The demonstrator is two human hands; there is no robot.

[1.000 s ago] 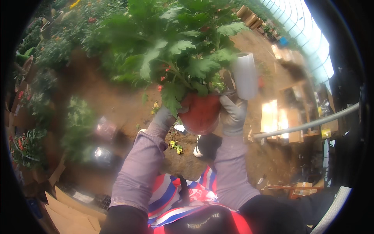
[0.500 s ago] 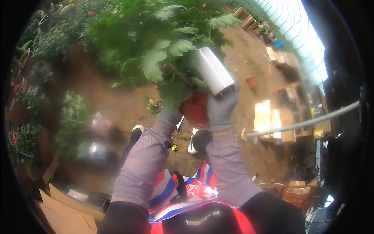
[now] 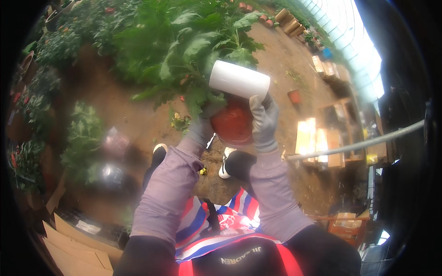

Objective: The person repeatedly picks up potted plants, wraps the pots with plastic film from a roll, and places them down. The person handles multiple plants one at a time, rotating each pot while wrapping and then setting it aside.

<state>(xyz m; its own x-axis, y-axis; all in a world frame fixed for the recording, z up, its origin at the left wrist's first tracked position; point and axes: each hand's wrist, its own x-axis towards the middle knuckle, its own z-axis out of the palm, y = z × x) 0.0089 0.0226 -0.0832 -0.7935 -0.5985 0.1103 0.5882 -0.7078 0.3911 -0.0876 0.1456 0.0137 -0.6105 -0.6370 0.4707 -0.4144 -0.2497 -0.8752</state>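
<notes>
A leafy green potted plant (image 3: 193, 50) is tilted away from me, the base of its reddish-brown flowerpot (image 3: 232, 123) facing me. My left hand (image 3: 201, 128), in a grey glove, is closed at the pot's left side; leaves and the pot hide most of its fingers. Across the pot's upper side lies a wide white roll of tape (image 3: 240, 79). My gloved right hand (image 3: 264, 120) grips the roll's right end, thumb up against it, the other fingers hidden behind. A few small red flowers show among the lower leaves.
More potted plants (image 3: 64, 46) crowd the left. A plant (image 3: 83, 138) and plastic-wrapped bundles (image 3: 114, 142) lie on the brown floor. Flattened cardboard (image 3: 78, 244) stands at lower left. A grey pipe (image 3: 359, 145) crosses on the right before boxes (image 3: 306, 138). A small pot (image 3: 294, 96) lies beyond my right hand.
The white roll has swung from a steep slant to nearly level and shifted left over the pot. My right hand has turned with it, and more of the pot's base shows.
</notes>
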